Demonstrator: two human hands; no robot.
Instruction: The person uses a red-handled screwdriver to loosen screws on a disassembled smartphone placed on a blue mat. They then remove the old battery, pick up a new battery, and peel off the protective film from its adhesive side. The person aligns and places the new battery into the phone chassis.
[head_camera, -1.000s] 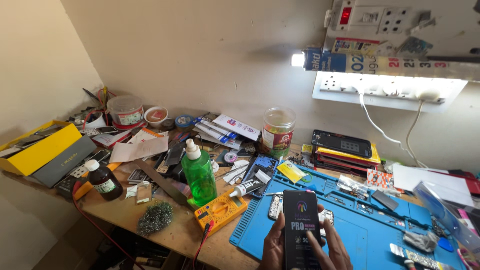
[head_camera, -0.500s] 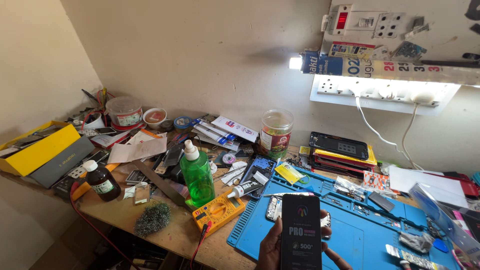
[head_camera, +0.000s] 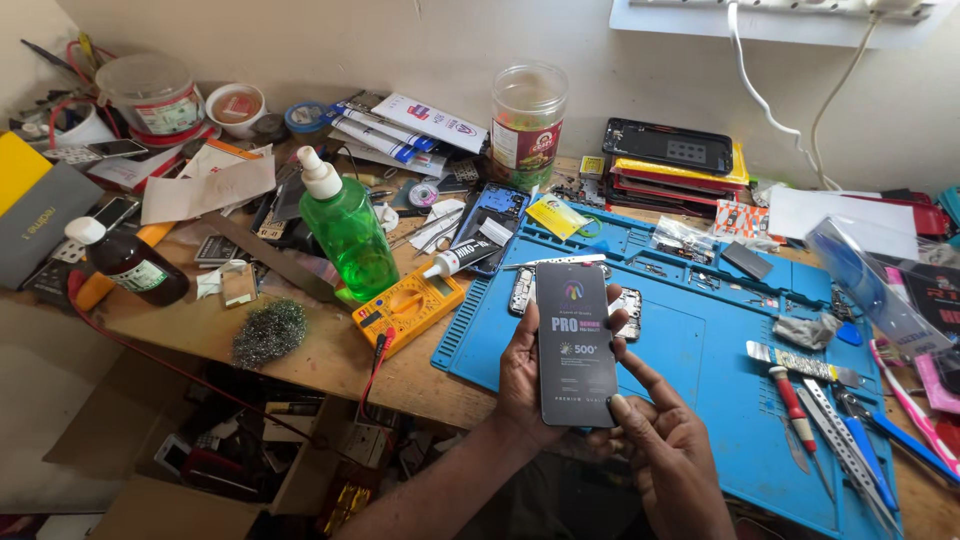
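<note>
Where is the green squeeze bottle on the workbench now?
In the head view, the green squeeze bottle stands upright left of centre on the wooden bench, just behind the yellow multimeter and left of the blue work mat.

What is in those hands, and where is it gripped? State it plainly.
A flat black packet with printed front. The left hand clasps its left edge and back; the right hand pinches its lower right corner.

A flat, dark, printed screen-protector packet (head_camera: 577, 342) stands upright, held above the blue mat's near edge.

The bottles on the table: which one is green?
The green bottle with the white nozzle, standing beside the yellow multimeter. The smaller bottle further left is dark brown with a white cap.
</note>
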